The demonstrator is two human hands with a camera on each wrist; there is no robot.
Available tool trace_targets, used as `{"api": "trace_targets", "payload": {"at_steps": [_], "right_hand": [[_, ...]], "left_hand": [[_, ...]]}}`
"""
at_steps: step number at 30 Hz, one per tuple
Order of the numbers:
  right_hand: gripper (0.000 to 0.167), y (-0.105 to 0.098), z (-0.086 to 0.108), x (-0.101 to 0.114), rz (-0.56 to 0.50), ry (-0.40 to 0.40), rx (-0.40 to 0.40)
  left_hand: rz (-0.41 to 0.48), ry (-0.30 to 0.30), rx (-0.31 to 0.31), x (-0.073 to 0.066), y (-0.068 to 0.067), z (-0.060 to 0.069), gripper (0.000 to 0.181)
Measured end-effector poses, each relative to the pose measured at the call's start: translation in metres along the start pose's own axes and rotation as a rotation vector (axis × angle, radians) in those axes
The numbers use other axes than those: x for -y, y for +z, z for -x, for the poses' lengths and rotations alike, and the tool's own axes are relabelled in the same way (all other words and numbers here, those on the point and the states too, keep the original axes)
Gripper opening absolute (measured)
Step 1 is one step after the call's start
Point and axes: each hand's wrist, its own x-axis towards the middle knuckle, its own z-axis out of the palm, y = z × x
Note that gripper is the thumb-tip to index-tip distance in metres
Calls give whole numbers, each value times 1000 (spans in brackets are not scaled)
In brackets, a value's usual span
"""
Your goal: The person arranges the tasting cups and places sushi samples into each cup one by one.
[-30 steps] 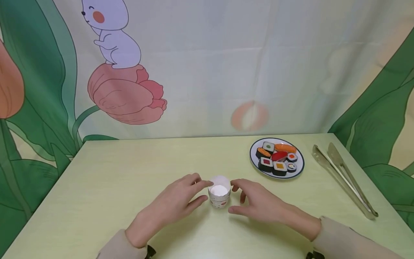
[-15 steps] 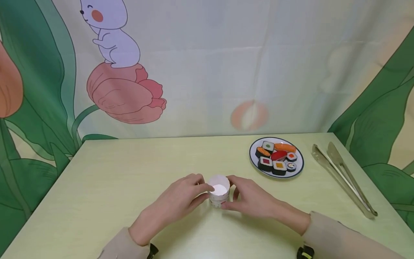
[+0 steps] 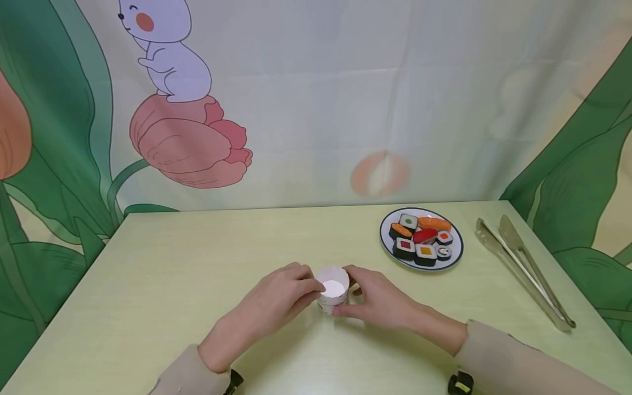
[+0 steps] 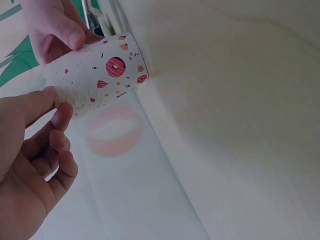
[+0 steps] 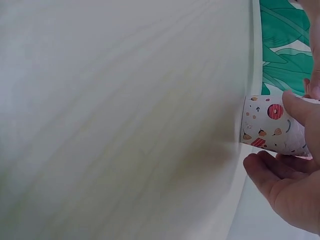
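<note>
A short stack of white paper baking cups [image 3: 332, 289], printed with small doughnuts and leaves, stands upright on the table before me. Layered wavy rims show in the left wrist view of the paper cups [image 4: 102, 72]. My left hand [image 3: 277, 299] pinches the rim at the left between thumb and index finger. On the other side, my right hand [image 3: 382, 299] holds the stack's wall, thumb at the near side and fingers behind. The right wrist view shows the printed lower wall of the cups [image 5: 265, 122] under the right thumb.
A round blue-rimmed plate [image 3: 383, 247] of sushi pieces sits at the back right. Metal tongs [image 3: 535, 282] lie beyond it near the table's right edge. A printed curtain [image 3: 306, 109] hangs behind the pale yellow table [image 3: 207, 247].
My right hand has come in from the right and taken hold of the cups' wall. The left hand has closed its fingertips on the rim. The cups stay in about the same place.
</note>
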Motion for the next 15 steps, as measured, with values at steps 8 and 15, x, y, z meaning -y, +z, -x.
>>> {"api": "trace_targets", "payload": {"at_steps": [8,15], "right_hand": [[59,3,-1,1,-85,1,-23],[58,3,1,3,-124,29,-31]], "left_hand": [[1,14,4,0,0,-1,11],[3,16,-2,-1,1,-2,11]]}}
